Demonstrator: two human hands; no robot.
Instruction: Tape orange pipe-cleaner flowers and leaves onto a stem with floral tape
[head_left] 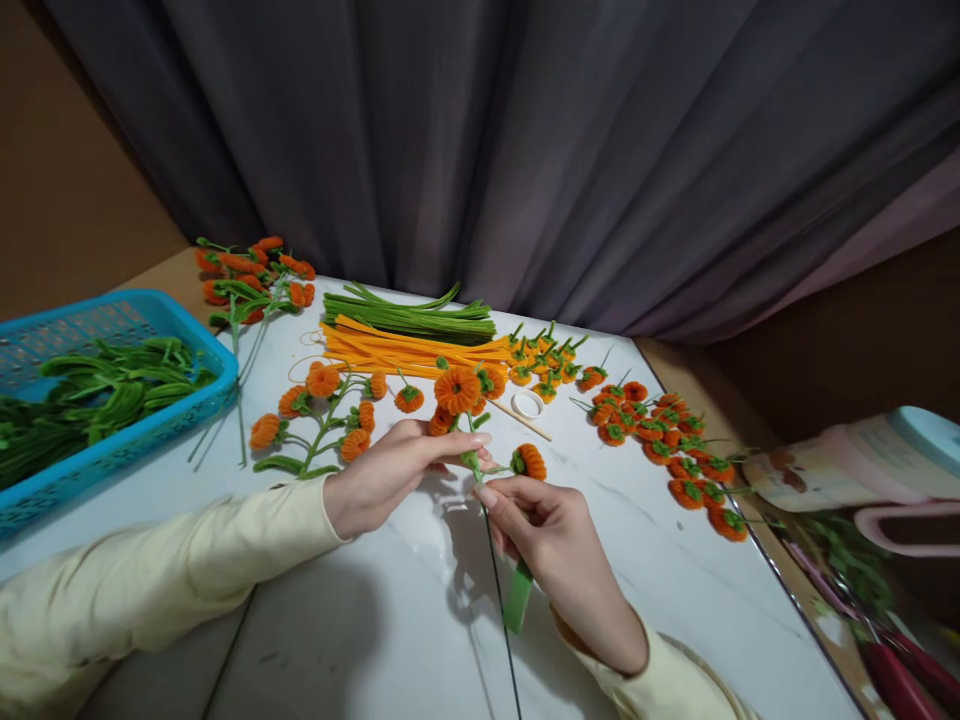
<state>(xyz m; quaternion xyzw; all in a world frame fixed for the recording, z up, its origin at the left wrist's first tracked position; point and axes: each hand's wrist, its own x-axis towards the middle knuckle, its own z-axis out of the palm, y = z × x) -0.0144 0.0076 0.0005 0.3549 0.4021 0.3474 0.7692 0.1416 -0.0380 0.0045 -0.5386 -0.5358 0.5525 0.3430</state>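
My left hand [390,472] pinches the green stem of an orange pipe-cleaner flower spray [456,390], whose fuzzy blooms rise above my fingers. Just below, my right hand [541,525] is closed on the same stem, with thumb and finger at the joint of a side flower [529,462]. A strip of green tape [517,597] hangs beneath my right hand. To the left of my left hand lies a finished-looking branch [319,440] with several orange blooms and green leaves. A single orange bloom [409,398] lies on the table behind my hands.
A blue basket [225,365] of green fuzzy leaves stands at left. Green [409,318] and orange pipe cleaners [405,350] lie at the back, near a white ring [527,404] and a thin stick [525,421]. Loose orange flowers [660,430] spread right, beside a large bottle [840,460].
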